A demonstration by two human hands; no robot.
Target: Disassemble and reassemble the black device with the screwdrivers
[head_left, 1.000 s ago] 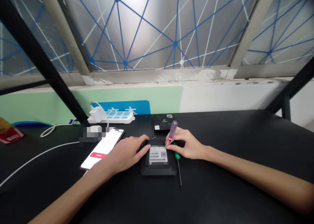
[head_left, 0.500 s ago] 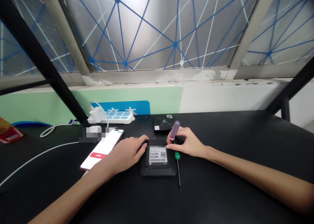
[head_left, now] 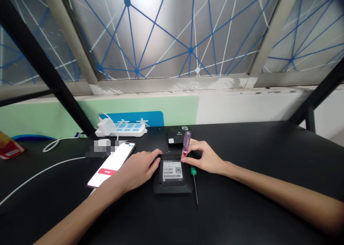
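A black flat device point(head_left: 157, 187) with a white barcode label point(head_left: 172, 170) lies on the table. My left hand point(head_left: 139, 168) has its thumb and index finger closed against the device's upper left edge. In my right hand point(head_left: 205, 157), thumb and fingers pinch a screwdriver point(head_left: 186, 141) with a clear purple handle and red collar. It stands nearly upright at the device's upper right corner, and its tip is hidden by my fingers. Just right of the device lies a second screwdriver point(head_left: 194, 171) with a green handle. Small screws point(head_left: 167, 152) rest behind the device.
Behind sits a black box point(head_left: 176, 135). A lit phone point(head_left: 113, 164) lies by my left forearm. A white power strip point(head_left: 131, 129) with a plugged-in charger point(head_left: 105, 126) is near the wall. White cable point(head_left: 40, 173) crosses the left side, and a red package point(head_left: 10, 146) is at far left.
The purple screwdriver has tipped leftward and stands more upright, with my right-hand fingers shifted slightly around it. My left hand stays at the device's edge. The whole view has shifted slightly.
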